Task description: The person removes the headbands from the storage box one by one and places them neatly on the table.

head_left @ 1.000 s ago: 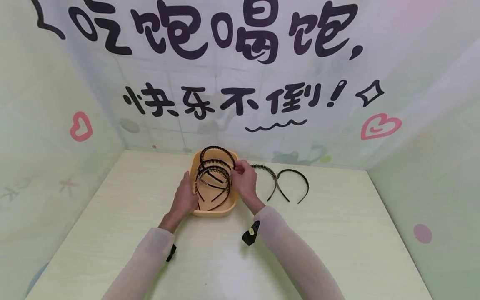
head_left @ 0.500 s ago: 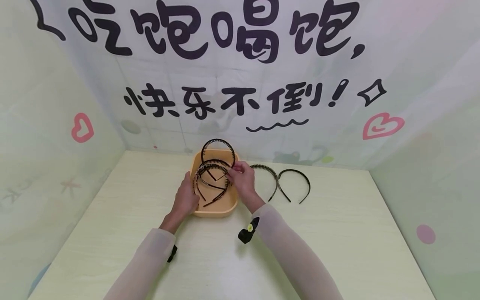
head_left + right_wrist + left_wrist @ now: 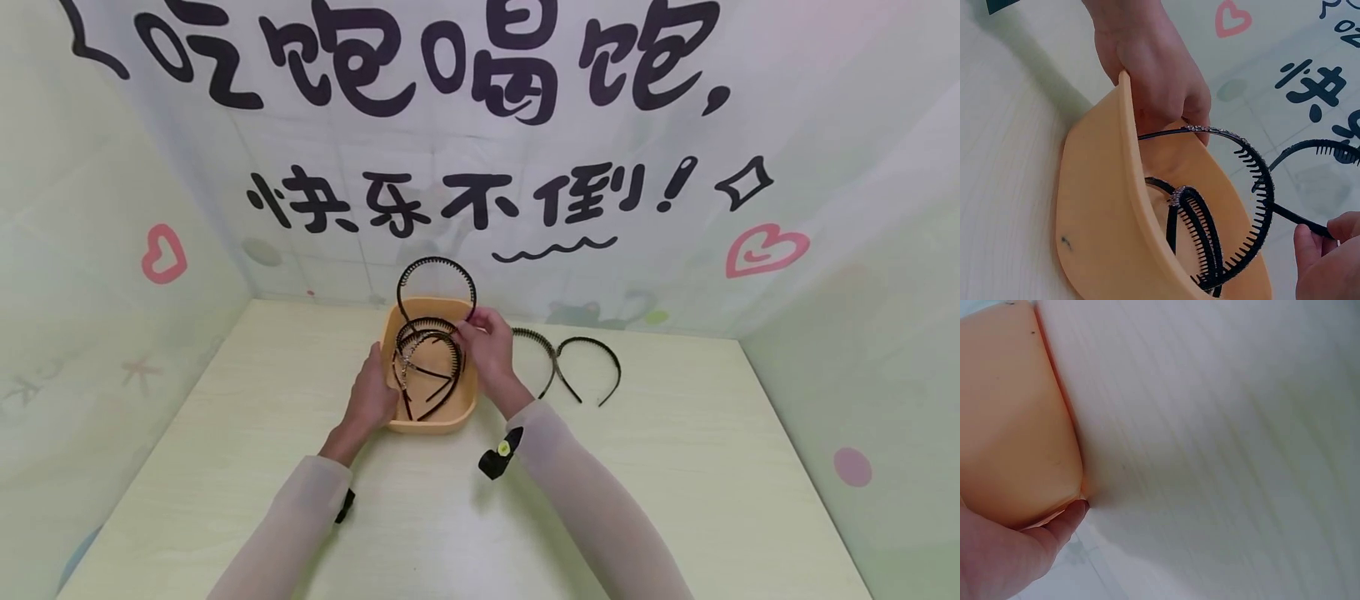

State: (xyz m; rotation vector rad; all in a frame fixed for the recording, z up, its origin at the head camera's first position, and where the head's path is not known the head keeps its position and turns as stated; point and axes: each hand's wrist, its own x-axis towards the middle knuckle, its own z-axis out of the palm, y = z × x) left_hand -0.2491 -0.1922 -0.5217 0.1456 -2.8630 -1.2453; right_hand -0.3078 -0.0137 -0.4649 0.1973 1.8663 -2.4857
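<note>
An orange plastic box stands on the table with several black toothed headbands inside, one rising above the rim in the right wrist view. My left hand grips the box's left wall; the left wrist view shows its fingers at the box's lower edge. Between thumb and fingers, my right hand pinches one leg of another black toothed headband. Its arch stands upright over the back of the box, with the far leg down behind the other headbands.
On the table right of the box lie two more headbands, a toothed one partly behind my right hand and a thinner black one. A printed cloth wall rises close behind the box, and side walls flank the pale table.
My right hand has raised the pinched headband, its arch now higher above the box. The headbands left inside have shifted slightly. My left hand keeps its grip on the box.
</note>
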